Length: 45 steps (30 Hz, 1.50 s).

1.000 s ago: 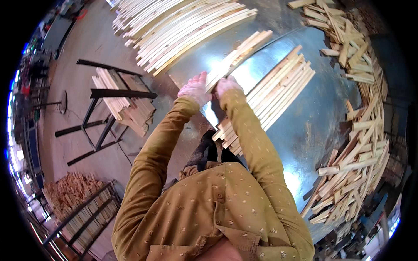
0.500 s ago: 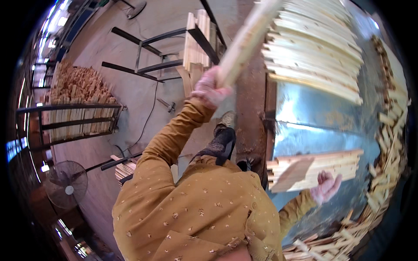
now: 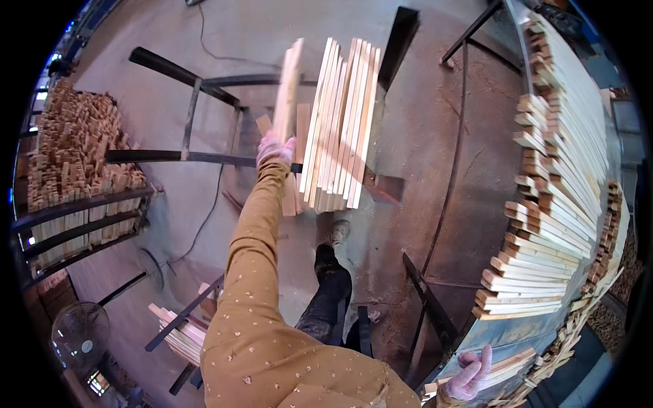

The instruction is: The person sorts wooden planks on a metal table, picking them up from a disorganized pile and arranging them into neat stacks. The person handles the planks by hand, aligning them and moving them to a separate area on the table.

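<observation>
My left hand [image 3: 275,149], arm stretched forward, grips one end of a pale wooden strip [image 3: 288,85]. The strip points away from me over a black metal rack [image 3: 218,158]. Just right of it, a row of similar wooden strips [image 3: 343,122] lies side by side on the rack. At the lower right my right hand [image 3: 468,374] holds nothing, its fingers apart and partly stretched out. It hovers by a small group of strips [image 3: 507,367] on the metal-topped table [image 3: 507,334]; whether it touches them I cannot tell.
A long row of stacked wooden strips [image 3: 544,238] covers much of the table on the right, with offcuts [image 3: 568,336] along its far side. Left stand a rack of wood pieces [image 3: 75,149] and a floor fan [image 3: 80,330]. A cable [image 3: 211,211] runs across the floor.
My left hand has carried the wooden strip leftward, from beside the table to the rack. The view has swung left, so the table now sits farther right. My right hand remains near the table.
</observation>
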Available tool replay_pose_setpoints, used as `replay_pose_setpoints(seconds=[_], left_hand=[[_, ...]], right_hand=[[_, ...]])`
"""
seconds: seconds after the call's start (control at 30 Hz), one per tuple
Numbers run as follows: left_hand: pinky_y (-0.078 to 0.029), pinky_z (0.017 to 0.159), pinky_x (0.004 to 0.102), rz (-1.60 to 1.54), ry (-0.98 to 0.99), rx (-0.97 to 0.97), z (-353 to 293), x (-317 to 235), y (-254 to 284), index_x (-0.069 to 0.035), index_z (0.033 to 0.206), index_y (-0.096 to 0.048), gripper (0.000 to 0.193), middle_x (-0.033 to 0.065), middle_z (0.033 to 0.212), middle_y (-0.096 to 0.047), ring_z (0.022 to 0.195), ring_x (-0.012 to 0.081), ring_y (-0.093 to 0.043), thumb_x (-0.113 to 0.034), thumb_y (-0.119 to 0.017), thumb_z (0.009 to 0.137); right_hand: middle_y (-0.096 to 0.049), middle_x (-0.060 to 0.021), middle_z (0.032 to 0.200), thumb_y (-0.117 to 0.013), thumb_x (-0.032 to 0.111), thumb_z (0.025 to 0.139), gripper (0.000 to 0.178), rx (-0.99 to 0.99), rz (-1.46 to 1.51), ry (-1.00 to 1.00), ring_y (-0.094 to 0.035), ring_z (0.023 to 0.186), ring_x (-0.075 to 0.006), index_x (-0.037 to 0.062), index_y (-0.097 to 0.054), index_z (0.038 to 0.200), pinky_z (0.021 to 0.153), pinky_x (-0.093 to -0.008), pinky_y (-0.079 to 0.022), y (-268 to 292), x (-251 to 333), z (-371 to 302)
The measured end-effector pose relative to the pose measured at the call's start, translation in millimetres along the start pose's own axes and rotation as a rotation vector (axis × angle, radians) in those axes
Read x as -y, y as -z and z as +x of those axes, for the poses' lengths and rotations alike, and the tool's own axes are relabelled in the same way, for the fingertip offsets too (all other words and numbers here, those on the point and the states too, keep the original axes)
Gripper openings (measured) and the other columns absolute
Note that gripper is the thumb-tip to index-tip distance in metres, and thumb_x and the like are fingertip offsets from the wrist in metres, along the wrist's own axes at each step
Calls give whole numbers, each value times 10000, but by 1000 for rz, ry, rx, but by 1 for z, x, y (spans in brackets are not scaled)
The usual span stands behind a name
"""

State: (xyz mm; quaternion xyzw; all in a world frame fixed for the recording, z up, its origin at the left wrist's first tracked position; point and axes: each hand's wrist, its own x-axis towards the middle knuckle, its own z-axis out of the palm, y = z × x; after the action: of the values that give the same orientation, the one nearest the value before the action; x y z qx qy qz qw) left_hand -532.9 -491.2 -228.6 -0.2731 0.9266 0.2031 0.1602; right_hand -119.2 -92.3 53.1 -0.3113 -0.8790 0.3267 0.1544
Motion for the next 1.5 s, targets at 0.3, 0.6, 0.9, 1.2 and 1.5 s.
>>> replay_pose_setpoints(seconds=[0.3, 0.6, 0.9, 1.2, 1.5], left_hand=[[-374, 1070, 375, -146, -276, 173, 57, 42, -65, -45, 1430, -385, 662, 222, 1287, -559, 1243, 342, -512, -372, -635, 912], [-524, 845, 358, -703, -1091, 12, -351, -86, 61, 59, 1350, -460, 460, 210, 1196, -591, 1012, 269, -606, -273, -441, 1032], [-270, 1138, 417, 270, -1907, 790, -794, -287, -164, 46, 1459, -295, 753, 244, 1464, -395, 1380, 365, -350, -380, -609, 923], [-343, 1098, 349, -130, -1373, 1344, -873, -302, -263, 68, 1474, -213, 931, 192, 1403, -485, 1282, 274, -477, -297, -735, 796], [-448, 981, 339, -623, -1921, 973, -1013, -444, -86, -7, 1466, -275, 835, 158, 1293, -565, 1159, 271, -550, -330, -709, 829]], right_hand=[[-618, -81, 801, -441, 136, 998, 383, 93, -94, -131, -554, 651, -138, -70, -508, 1314, 598, -253, -483, -11, -2, -5], [-687, -136, 1024, -580, 205, 939, 390, -503, -605, -537, -677, 917, -245, 76, -561, 1307, 837, -377, -527, 160, -152, -96], [-562, -162, 1331, -404, 516, 971, 580, -483, -385, -906, -491, 1262, -350, 84, -541, 1334, 1093, -394, -361, 290, -438, -135], [-546, -192, 1323, -745, 197, 811, 786, -662, 779, -709, -555, 1191, -296, 30, -334, 1460, 1002, -367, -452, 257, -418, -43], [-619, -63, 924, -554, 498, 917, 452, -71, 2929, 2, -607, 833, -222, 83, -563, 1098, 700, -360, -508, 496, -432, 25]])
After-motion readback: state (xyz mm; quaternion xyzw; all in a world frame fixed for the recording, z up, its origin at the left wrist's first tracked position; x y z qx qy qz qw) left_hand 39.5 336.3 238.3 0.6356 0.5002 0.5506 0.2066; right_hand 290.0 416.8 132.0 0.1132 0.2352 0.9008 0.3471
